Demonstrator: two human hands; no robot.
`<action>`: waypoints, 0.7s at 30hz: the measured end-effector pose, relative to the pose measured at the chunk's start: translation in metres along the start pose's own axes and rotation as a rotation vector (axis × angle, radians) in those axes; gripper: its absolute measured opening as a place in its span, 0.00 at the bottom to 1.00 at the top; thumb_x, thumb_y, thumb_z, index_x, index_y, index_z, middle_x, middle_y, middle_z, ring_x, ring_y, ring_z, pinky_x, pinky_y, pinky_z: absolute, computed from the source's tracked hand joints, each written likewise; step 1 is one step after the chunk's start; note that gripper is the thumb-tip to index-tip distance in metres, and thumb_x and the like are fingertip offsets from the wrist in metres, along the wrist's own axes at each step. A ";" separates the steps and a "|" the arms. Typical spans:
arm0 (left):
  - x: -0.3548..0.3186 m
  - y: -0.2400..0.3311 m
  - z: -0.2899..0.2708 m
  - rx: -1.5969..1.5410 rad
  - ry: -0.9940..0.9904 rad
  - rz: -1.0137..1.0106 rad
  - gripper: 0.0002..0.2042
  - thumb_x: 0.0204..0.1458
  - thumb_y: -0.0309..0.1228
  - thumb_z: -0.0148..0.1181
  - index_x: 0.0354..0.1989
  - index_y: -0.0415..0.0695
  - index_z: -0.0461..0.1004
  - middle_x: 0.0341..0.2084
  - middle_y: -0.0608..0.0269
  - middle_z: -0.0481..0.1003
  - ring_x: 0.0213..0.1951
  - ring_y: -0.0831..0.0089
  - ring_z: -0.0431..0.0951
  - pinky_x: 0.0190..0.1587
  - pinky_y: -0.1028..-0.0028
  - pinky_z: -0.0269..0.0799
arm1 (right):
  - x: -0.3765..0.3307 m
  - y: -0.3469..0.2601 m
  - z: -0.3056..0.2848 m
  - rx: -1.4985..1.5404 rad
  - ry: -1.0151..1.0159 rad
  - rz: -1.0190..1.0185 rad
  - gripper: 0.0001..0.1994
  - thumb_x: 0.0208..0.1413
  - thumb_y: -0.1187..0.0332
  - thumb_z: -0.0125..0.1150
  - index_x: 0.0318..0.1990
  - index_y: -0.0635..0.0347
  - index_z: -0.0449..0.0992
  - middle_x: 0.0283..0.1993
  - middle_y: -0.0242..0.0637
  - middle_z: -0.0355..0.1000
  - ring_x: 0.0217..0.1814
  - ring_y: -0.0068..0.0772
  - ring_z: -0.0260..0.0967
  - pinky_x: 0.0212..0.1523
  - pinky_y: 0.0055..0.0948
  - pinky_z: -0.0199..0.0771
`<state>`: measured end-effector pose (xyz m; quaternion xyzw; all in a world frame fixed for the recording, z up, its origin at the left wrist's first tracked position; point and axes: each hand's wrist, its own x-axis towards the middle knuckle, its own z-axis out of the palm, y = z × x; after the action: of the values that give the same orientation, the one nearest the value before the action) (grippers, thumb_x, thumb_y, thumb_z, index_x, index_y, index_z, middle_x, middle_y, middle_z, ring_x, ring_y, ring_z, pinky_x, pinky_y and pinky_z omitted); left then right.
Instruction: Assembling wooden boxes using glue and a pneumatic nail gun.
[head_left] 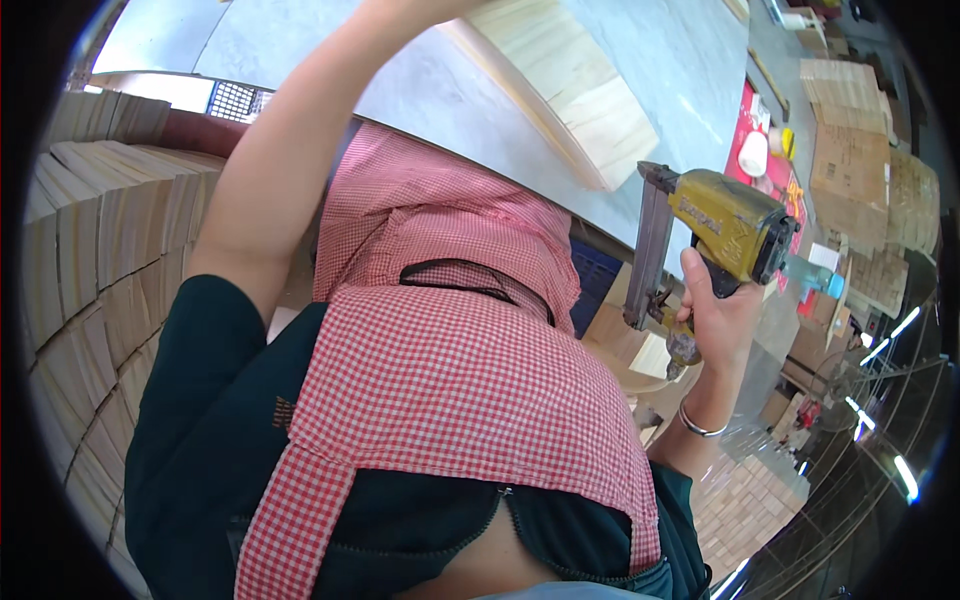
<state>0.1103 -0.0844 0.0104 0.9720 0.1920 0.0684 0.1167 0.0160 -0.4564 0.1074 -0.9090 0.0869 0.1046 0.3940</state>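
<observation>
A yellow and black pneumatic nail gun point(730, 222) with a long grey magazine is gripped in my right hand point(728, 318), fingers wrapped round its handle. It is held up just off the table's near right edge, close to the corner of a pale wooden piece point(575, 85) that looks like a box or panel with a raised edge. That piece lies on the grey table point(440, 85). My left hand point(438, 10) reaches to the wood's far end at the top edge of the picture; its fingers are out of sight there.
Stacked wooden pieces point(90, 230) rise on my left. Cardboard boxes point(850, 180) stand at the right, with more wooden blocks point(750, 490) piled at the lower right. A white roll point(753, 154) sits on something red beside the table. Beneath the table is a blue crate point(594, 275).
</observation>
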 end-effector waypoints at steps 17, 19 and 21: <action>-0.007 0.079 0.028 0.030 -0.204 0.966 0.35 0.37 0.50 0.73 0.48 0.33 0.77 0.43 0.44 0.78 0.45 0.49 0.79 0.53 0.57 0.76 | 0.004 0.023 -0.015 0.108 0.033 -0.043 0.13 0.54 0.66 0.73 0.38 0.67 0.77 0.23 0.32 0.72 0.14 0.18 0.61 0.15 0.18 0.61; -0.024 0.080 0.028 0.040 -0.171 0.849 0.34 0.36 0.48 0.74 0.49 0.36 0.77 0.44 0.50 0.78 0.44 0.54 0.80 0.50 0.60 0.76 | 0.009 0.025 -0.015 0.084 0.041 -0.022 0.13 0.55 0.66 0.73 0.37 0.67 0.77 0.21 0.31 0.71 0.14 0.18 0.61 0.14 0.18 0.61; -0.032 0.081 0.029 0.044 -0.144 0.729 0.32 0.36 0.46 0.74 0.50 0.39 0.78 0.46 0.55 0.79 0.43 0.59 0.80 0.46 0.64 0.76 | 0.014 0.025 -0.016 0.056 0.046 0.003 0.13 0.55 0.65 0.72 0.36 0.67 0.78 0.19 0.30 0.70 0.13 0.18 0.60 0.14 0.18 0.61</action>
<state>0.1147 -0.1758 0.0004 0.9812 -0.1739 0.0328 0.0768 0.0252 -0.4860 0.0973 -0.8997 0.1000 0.0817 0.4169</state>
